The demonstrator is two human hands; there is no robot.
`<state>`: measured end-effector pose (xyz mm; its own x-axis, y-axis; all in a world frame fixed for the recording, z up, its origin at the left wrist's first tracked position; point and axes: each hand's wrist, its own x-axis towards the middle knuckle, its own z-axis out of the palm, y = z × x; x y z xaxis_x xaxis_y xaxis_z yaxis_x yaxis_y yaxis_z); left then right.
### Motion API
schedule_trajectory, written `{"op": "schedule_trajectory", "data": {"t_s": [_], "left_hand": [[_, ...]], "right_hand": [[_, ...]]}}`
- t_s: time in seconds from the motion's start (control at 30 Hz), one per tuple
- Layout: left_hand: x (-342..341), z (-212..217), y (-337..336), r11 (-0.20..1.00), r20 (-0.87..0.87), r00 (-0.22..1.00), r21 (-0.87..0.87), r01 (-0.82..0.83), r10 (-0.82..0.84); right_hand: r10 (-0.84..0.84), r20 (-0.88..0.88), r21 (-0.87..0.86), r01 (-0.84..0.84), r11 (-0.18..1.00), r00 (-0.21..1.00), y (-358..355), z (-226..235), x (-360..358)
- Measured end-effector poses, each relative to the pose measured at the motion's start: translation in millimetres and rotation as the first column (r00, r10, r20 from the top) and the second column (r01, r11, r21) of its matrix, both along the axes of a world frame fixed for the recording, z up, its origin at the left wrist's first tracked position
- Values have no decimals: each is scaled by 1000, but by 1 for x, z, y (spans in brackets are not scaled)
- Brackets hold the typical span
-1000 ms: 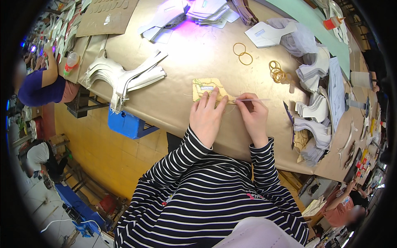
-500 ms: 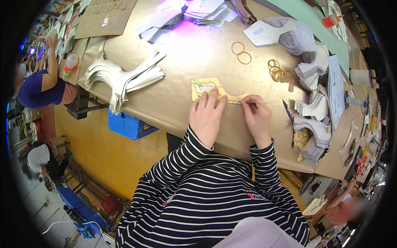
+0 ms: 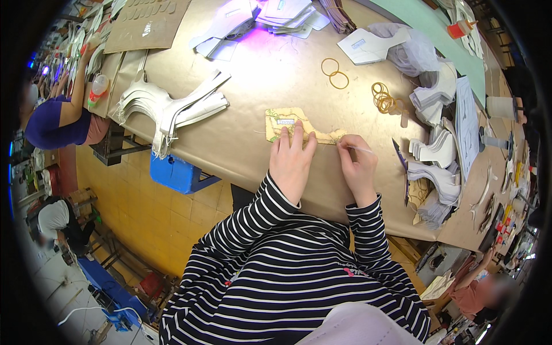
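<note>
A flat yellow patterned piece (image 3: 292, 112), wide at the left and narrowing to a strip at the right, lies on the gold-brown table covering near my side. It carries a small pale label, and loose threads show along its edges. My left hand (image 3: 291, 169) rests on it with fingers stretched and apart, fingertips pressing around the label. At the piece's narrow right end, my right hand (image 3: 359, 172) pinches a thin pale stick (image 3: 363, 150), much like a pen refill. The stick's tip is hidden by my fingers, close to the strip's edge.
White cut pieces (image 3: 167, 109) lie stacked at the left. More stacks (image 3: 434, 144) line the right, beside a dark thin blade-like thing (image 3: 401, 167). Rubber bands (image 3: 382, 99) lie beyond my right hand. A blue stool (image 3: 175, 172) stands below the table. Other people work at both sides.
My right hand shifts slightly, and the stick tilts from nearly level to sloping down toward the right. My left hand has moved a little to the right on the piece.
</note>
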<state>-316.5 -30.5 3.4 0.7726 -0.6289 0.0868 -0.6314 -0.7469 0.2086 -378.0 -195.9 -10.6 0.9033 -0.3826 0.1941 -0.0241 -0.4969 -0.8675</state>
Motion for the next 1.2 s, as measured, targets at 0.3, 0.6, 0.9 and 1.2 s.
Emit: {"op": "schedule_trajectory", "data": {"t_s": [0.3,0.6,0.9,1.2], "left_hand": [[-1,-1,0,1000,18,1000,-10,-4,4],[-1,0,2,999,17,1000,-35,-2,3],[-1,-2,1,1000,23,1000,-25,-10,10],[-2,-2,1,999,27,1000,-31,-10,11]], "right_hand": [[-84,-6,98,84,992,996,-1,-2,-2],[-136,25,46,135,990,990,-9,-6,-5],[-106,33,293,92,952,994,-5,-9,-8],[-33,-21,111,35,993,999,-4,-3,-3]]}}
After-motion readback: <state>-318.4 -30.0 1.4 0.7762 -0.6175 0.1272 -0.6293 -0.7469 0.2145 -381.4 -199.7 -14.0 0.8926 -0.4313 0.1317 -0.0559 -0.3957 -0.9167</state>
